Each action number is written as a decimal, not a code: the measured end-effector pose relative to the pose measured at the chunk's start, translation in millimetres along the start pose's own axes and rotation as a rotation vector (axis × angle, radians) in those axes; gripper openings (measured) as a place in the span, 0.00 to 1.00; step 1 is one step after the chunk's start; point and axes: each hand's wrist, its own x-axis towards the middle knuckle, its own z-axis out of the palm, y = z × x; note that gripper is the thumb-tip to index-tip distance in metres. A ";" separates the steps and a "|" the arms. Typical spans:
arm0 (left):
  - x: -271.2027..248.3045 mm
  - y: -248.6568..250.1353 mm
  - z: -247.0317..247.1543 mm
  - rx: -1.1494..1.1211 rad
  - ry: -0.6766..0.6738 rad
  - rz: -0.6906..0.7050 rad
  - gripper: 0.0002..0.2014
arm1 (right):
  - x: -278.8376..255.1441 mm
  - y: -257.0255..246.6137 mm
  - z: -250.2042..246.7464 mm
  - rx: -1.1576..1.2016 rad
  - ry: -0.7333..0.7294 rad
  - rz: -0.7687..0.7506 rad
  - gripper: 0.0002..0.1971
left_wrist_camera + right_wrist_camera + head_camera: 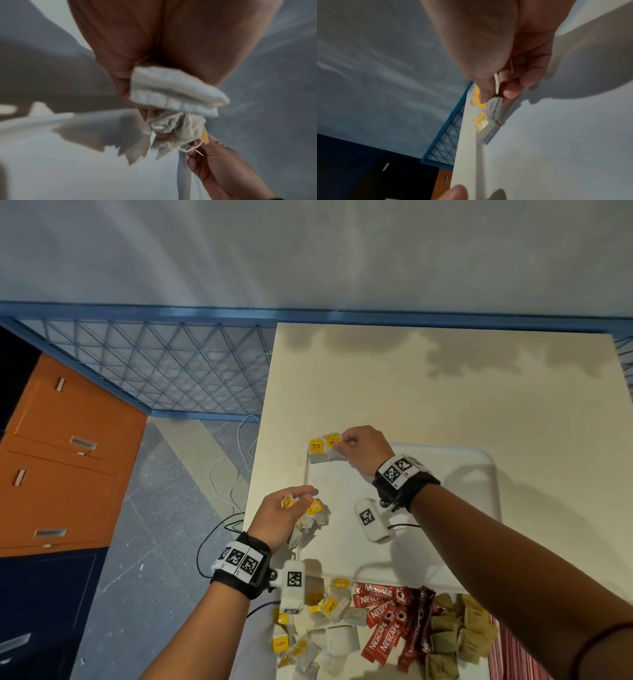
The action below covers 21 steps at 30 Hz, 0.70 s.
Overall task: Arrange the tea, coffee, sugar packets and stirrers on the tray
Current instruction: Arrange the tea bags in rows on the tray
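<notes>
1. Right hand (361,447): thumb and fingertips pinch a tea bag (333,444) by its yellow tag at the far left corner of the white tray (479,474). The tag lettering is partly covered.
2. Just left of that pinch lies a second tea bag (315,449); its yellow tag reads "RELAX". Count at this corner: two, side by side.
3. Left hand (279,517): fingers are curled round a bundle of tea bags (310,520), crumpled white paper sachets with strings and yellow tags, held over the tray's left edge. The number in the bundle cannot be told.
4. Nearer the person than the left-hand grasp, on the table (445,392): loose tea bags (318,631); red "NESCAFE CLASSIC" coffee sticks (383,625); brown square packets (455,635), no legible print.
</notes>
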 end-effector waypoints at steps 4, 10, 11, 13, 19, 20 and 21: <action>-0.6 -1.5 -0.2 0.002 0.002 -0.001 0.08 | 3.3 4.9 13.0 -0.106 0.023 0.024 0.19; -1.2 -2.6 -3.0 0.003 0.010 -0.006 0.08 | -2.8 3.7 22.7 -0.113 0.125 0.073 0.08; -1.5 -2.4 -3.4 0.001 0.011 -0.008 0.08 | -4.1 2.9 22.9 -0.112 0.145 0.078 0.09; -2.1 -2.2 -3.2 0.003 0.012 -0.010 0.08 | -7.2 1.7 23.0 -0.142 0.174 0.038 0.11; -3.0 -5.1 -3.7 0.008 0.019 -0.016 0.08 | -15.8 5.1 38.7 -0.307 0.054 -0.202 0.08; -3.2 -6.0 -3.7 0.015 0.018 -0.017 0.08 | -14.9 4.5 41.2 -0.302 0.044 -0.205 0.08; -3.9 -6.3 -3.6 0.019 0.015 -0.018 0.08 | -13.4 2.9 42.6 -0.292 0.030 -0.194 0.07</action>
